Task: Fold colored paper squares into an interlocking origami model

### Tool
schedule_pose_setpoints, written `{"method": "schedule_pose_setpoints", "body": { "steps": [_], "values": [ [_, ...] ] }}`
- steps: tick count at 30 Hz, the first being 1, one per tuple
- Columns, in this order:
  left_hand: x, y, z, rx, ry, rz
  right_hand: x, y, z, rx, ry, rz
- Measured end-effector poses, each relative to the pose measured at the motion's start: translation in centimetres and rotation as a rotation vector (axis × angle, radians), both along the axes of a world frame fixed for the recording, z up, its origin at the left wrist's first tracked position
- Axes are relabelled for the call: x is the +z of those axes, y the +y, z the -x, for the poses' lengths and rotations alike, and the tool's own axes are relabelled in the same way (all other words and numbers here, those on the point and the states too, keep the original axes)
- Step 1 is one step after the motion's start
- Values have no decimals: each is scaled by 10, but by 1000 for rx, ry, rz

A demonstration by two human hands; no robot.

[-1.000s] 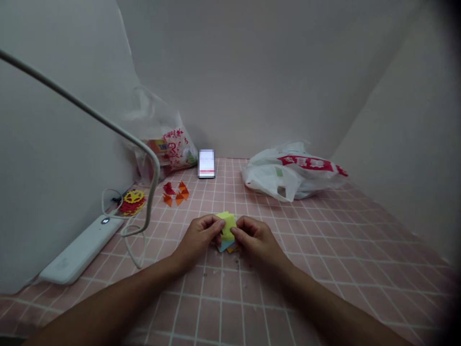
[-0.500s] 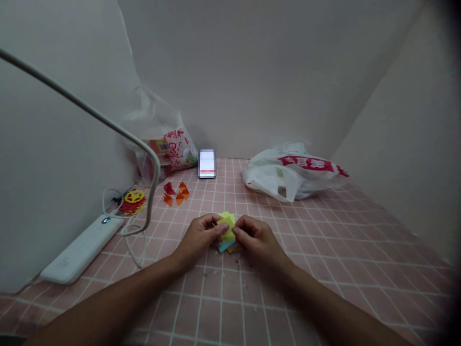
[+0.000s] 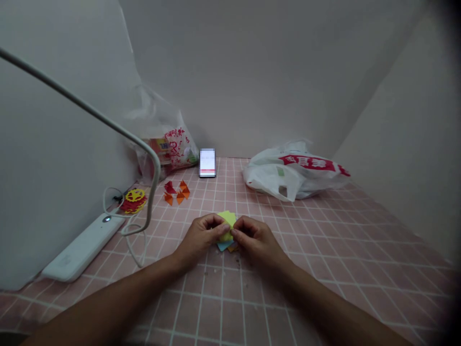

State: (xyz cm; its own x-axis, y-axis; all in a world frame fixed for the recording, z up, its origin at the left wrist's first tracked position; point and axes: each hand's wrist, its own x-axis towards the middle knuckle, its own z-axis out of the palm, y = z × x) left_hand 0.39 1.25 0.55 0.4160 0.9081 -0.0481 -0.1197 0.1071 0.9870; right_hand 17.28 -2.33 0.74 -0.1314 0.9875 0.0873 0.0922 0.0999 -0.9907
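Left hand (image 3: 201, 236), right hand (image 3: 256, 239), both pinching yellow paper (image 3: 226, 218)! One phone (image 3: 207, 163), one clear bag (image 3: 183, 149), red packaging (image 3: 164, 154) inside, one white bag (image 3: 272, 174).

Right bag (image 3: 266, 178): red band (image 3: 309, 162) with large white Chinese characters. One resembles 美, the one beside it maybe 宜. The rest is lost in the creases, so full brand unconfirmed.

Left bag (image 3: 183, 149): red print on clear plastic, Chinese-looking characters around a bigger mark shaped like an R. Wording too crumpled and blurred to read.

Pack (image 3: 154, 149) inside left bag: yellow patch (image 3: 164, 145) with dark letters, roughly "HI" or "IH", can't tell which.

Phone (image 3: 207, 166): screen pixelated, red strip near the bottom, text illegible.

White unit (image 3: 79, 250): small round lit display (image 3: 107, 219), too small to read.
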Motion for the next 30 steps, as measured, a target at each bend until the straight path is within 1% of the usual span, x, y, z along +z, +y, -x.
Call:
{"method": "schedule_pose_setpoints", "body": {
  "steps": [2, 5, 8, 11, 14, 17, 20, 22, 25, 30],
  "values": [
    [-1, 1, 0, 40, 12, -23, 1, -1, 1, 5, 11, 8],
    [-1, 1, 1, 82, 11, -35, 2, -2, 2, 36, 97, 56],
    [-3, 0, 1, 74, 3, -12, 0, -2, 3, 45, 72, 74],
    [-4, -1, 1, 72, -9, 2, -2, -2, 3, 4, 33, 75],
    [-5, -2, 0, 75, -19, -9, -3, -2, 3, -19, 57, 59],
    [-4, -2, 1, 85, -35, -30, -2, -2, 4, -15, 70, 61],
    [-3, -2, 1, 100, -21, -62, -1, -4, 6, -1, 110, 117],
    [-3, -1, 1, 115, 0, -90, -1, -4, 6, 44, 129, 139],
    [-3, -1, 1, 122, 19, -111, 0, -4, 7, 91, 85, 142],
    [1, -3, 0, 88, 61, -120, 0, -4, 7, 43, 63, 150]
  ]
}}
